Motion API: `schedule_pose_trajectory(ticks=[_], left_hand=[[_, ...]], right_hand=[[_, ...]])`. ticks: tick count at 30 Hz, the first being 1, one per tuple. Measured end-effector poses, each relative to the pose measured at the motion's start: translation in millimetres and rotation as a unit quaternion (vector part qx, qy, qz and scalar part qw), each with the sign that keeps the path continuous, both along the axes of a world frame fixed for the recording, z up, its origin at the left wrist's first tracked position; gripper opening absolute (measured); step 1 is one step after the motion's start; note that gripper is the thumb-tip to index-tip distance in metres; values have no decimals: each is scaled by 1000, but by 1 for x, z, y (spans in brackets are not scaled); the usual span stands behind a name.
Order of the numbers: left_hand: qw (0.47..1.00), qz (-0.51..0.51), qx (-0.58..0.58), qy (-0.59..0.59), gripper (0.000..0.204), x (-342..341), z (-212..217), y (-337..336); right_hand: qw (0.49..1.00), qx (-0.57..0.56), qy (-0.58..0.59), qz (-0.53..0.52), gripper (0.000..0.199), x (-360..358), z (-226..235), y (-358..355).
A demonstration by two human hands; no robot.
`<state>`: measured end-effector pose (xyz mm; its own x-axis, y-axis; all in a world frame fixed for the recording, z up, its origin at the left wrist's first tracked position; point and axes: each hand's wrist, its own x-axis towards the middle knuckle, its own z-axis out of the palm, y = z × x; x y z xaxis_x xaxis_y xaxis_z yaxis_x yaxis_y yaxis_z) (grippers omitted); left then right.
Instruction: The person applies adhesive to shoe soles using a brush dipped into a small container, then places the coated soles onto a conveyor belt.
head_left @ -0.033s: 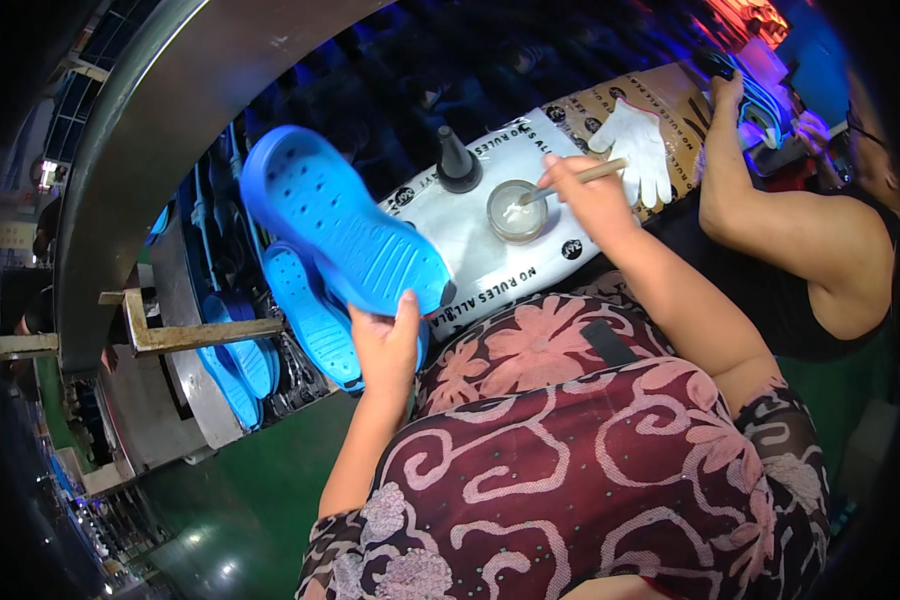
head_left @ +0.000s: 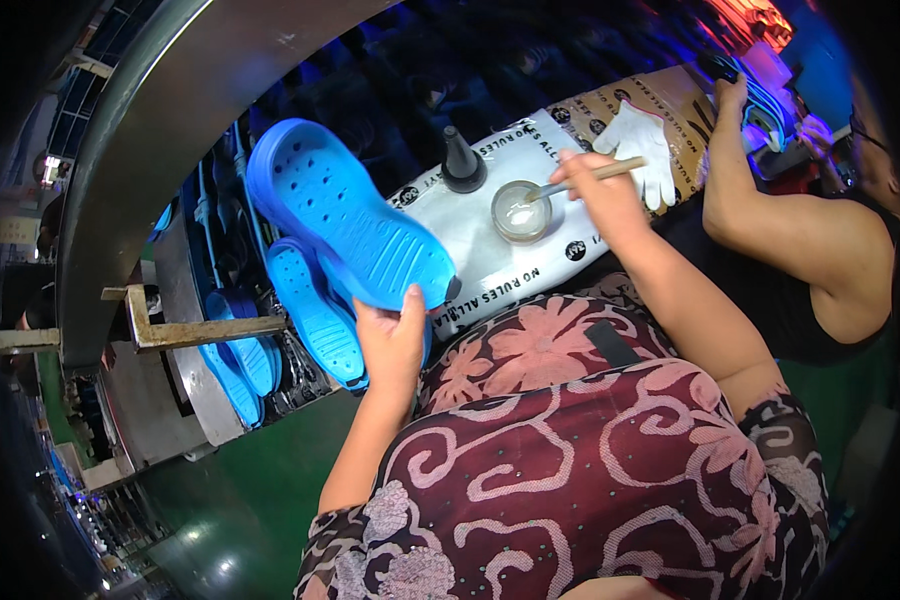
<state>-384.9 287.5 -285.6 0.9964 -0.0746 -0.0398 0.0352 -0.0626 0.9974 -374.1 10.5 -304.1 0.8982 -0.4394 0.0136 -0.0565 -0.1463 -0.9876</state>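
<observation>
My left hand [head_left: 392, 330] grips a blue foam clog [head_left: 345, 215] by its near end, thumb on top, its inside facing up. A second blue sole [head_left: 315, 315] lies below and behind it; whether my fingers touch that one is hidden. In my right hand [head_left: 605, 195] is a brush [head_left: 615, 168] with a wooden handle, pinched between thumb and fingers. Its bristle end dips into a small round clear jar [head_left: 521, 212] of whitish, translucent stuff. Just left of the jar stands a dark cone-shaped bottle [head_left: 461, 160].
White printed sheeting [head_left: 490, 275] lies under the jar, beside brown cardboard [head_left: 670, 100]. A white glove [head_left: 635, 145] rests there. At right, a co-worker's arm [head_left: 740, 185] reaches toward blue pieces. A metal bracket [head_left: 200, 330] and more blue clogs [head_left: 240, 360] are at left.
My right hand has shifted slightly to the right with the brush, whose tip is now nearer the jar's right side. My left hand still holds the clog.
</observation>
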Motion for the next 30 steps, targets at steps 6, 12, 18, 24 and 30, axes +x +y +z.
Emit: schedule_pose_trajectory(ticks=[6,12,18,24,30], left_hand=[[995,-10,-16,-99,42,8,2,-21],[985,-6,-29,-168,37,3,13,-37],[979,3,-27,-200,27,0,12,-36],[976,-4,-18,-215,23,-1,10,-35],[956,-26,26,-291,21,2,12,-33]], right_hand=[[990,92,-57,85,36,-32,59,16],[903,-221,-309,201,23,-29,76,45],[882,-293,-322,183,20,-27,72,51],[895,-273,-310,170,23,-27,76,47],[887,-333,-276,160,22,-27,75,44]])
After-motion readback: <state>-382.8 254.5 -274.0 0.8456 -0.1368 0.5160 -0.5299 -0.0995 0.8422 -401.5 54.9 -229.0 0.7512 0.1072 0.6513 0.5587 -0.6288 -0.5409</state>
